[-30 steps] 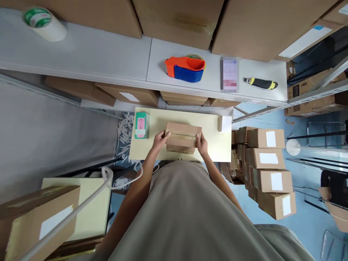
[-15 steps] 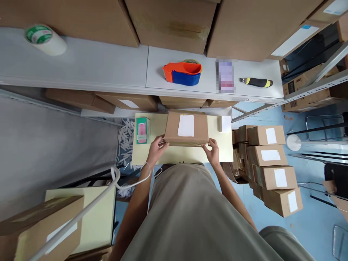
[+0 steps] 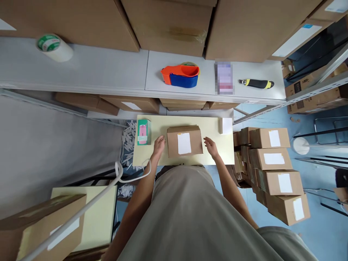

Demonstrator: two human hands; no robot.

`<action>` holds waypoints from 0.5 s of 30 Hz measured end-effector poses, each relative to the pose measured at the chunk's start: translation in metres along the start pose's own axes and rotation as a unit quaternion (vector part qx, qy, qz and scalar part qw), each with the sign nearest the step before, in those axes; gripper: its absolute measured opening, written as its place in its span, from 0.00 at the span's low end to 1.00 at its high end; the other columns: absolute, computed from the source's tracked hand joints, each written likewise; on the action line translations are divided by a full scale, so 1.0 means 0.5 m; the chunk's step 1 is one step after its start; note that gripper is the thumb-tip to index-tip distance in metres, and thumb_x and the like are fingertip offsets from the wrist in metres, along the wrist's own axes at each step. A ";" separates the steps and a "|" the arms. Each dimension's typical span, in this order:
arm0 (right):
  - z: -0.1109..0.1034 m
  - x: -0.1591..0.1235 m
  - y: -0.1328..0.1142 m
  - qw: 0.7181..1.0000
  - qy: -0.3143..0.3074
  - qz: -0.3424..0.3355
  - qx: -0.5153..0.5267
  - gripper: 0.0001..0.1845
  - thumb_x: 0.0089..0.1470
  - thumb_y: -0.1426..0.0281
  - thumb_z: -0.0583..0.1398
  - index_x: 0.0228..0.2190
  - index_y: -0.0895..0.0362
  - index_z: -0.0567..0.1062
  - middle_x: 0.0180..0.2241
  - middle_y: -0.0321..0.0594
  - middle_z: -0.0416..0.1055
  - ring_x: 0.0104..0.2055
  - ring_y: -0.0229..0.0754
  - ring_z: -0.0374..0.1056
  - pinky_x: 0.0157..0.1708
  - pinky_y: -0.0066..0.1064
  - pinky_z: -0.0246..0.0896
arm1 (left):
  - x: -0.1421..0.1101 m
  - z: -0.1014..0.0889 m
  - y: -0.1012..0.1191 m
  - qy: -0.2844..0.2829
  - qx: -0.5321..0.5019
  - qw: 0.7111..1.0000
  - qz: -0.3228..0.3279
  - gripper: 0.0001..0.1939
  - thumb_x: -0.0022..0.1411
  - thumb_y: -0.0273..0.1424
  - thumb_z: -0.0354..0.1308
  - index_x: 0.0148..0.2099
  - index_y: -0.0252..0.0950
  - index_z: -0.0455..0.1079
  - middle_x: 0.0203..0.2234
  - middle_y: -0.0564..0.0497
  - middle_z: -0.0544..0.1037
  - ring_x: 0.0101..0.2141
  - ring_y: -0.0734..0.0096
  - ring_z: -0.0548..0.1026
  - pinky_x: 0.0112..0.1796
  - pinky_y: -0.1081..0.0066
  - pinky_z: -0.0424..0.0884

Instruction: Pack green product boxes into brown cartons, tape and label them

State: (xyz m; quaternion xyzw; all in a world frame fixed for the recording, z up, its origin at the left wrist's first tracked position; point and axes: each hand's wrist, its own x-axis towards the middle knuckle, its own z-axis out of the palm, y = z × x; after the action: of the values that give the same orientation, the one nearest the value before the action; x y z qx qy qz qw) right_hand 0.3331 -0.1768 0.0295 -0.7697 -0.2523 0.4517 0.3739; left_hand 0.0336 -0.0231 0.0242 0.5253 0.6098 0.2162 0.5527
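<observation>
Pale yellow table (image 3: 228, 152) under cardboard box (image 3: 185, 142), left hand (image 3: 160, 145) and right hand (image 3: 211, 146) half-spread, empty, grey shelf (image 3: 108, 69), blue floor (image 3: 272, 119)

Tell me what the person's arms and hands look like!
The left hand and right hand are bare, with no gloves. The forearms show no sleeves and no watch. Between them is plain grey-green clothing.

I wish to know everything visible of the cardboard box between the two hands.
The cardboard box is brown and looks closed, with a white label on its upper face. It lies on the pale yellow table between the left hand and right hand; neither hand appears to touch it. Its underside is hidden.
</observation>
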 end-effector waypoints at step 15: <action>-0.033 -0.102 -0.066 0.991 -0.031 0.007 0.126 0.50 0.66 0.31 0.54 0.63 0.59 0.79 0.66 0.59 0.76 0.67 0.64 0.74 0.63 0.56 0.75 | -0.114 -0.038 0.040 -0.018 -0.118 0.992 -0.047 0.45 0.74 0.66 0.37 0.70 0.37 0.67 0.60 0.33 0.81 0.61 0.52 0.81 0.61 0.52 0.78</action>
State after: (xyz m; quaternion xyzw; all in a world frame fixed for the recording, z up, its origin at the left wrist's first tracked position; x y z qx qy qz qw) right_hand 0.3224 -0.2000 0.0870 -0.7038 -0.1991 0.5061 0.4571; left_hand 0.0153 -0.0604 0.0721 0.4311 0.5942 0.2507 0.6311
